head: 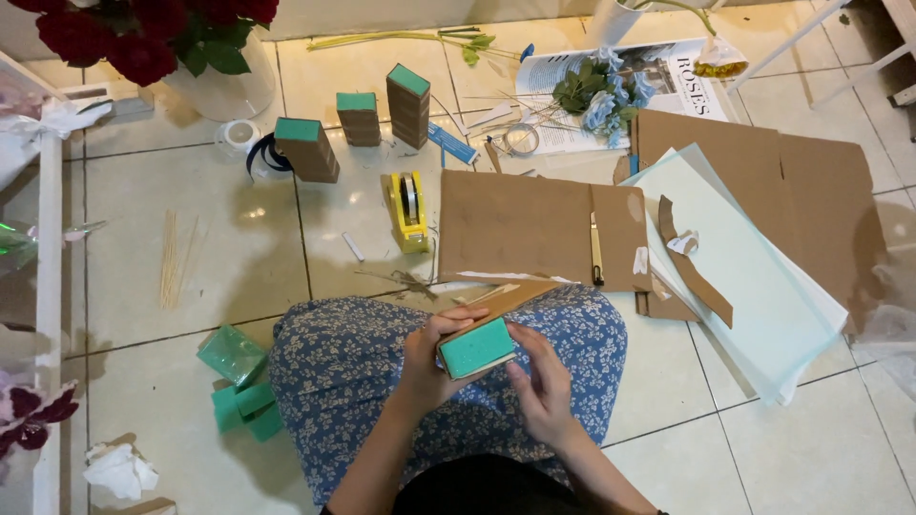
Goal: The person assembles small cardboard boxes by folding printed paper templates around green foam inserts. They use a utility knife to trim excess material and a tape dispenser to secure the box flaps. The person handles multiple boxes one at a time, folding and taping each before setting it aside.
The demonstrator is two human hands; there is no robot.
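Both hands work over the lap: left hand (426,362) in a closed grip round the cardboard-wrapped green foam block (477,347), right hand (542,381) open, fingertips touching its near-right edge.

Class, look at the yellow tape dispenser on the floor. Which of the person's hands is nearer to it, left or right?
Left. The left hand grips the green foam block below the yellow tape dispenser; the right hand lies farther right and lower.
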